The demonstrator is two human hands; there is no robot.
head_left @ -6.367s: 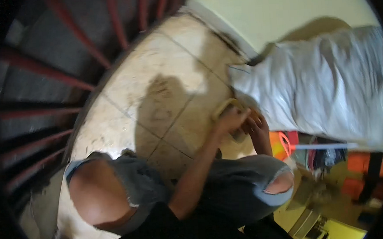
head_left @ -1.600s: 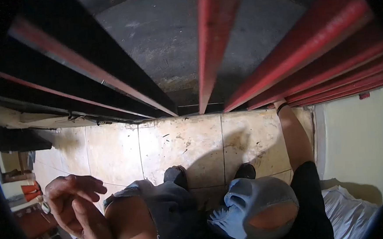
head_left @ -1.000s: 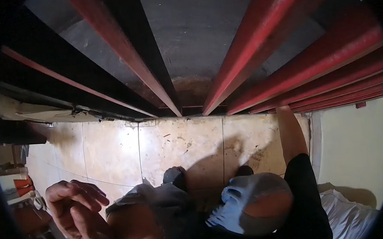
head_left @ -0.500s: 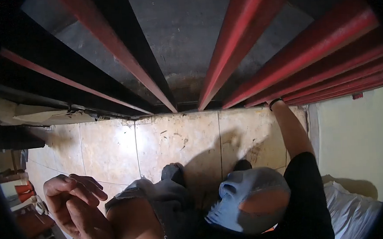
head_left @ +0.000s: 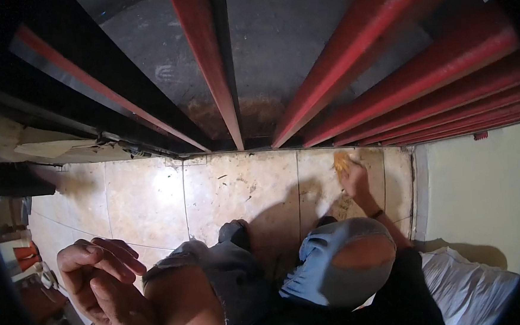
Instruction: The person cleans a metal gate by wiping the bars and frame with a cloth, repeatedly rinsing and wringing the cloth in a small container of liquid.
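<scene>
My right hand (head_left: 354, 179) is closed around a crumpled yellow-orange cloth (head_left: 341, 160), held down on the tiled floor (head_left: 243, 181) just in front of the red bars. A dark band circles that wrist. At the lower left, my left hand (head_left: 104, 285) hangs beside my bare knee, its fingers loosely curled and apart with nothing in them. Dark specks and smudges mark the tiles between my feet and the bars.
Red bars (head_left: 349, 56) rise close ahead, with a dark grey surface (head_left: 265, 49) behind them. To the right are a pale wall (head_left: 479, 191) and a white sack (head_left: 467, 287). Orange-red items (head_left: 26, 257) sit at the far left.
My right hand has come back from between the red bars onto the floor, and the yellow-orange cloth now shows in it. My left hand has barely moved.
</scene>
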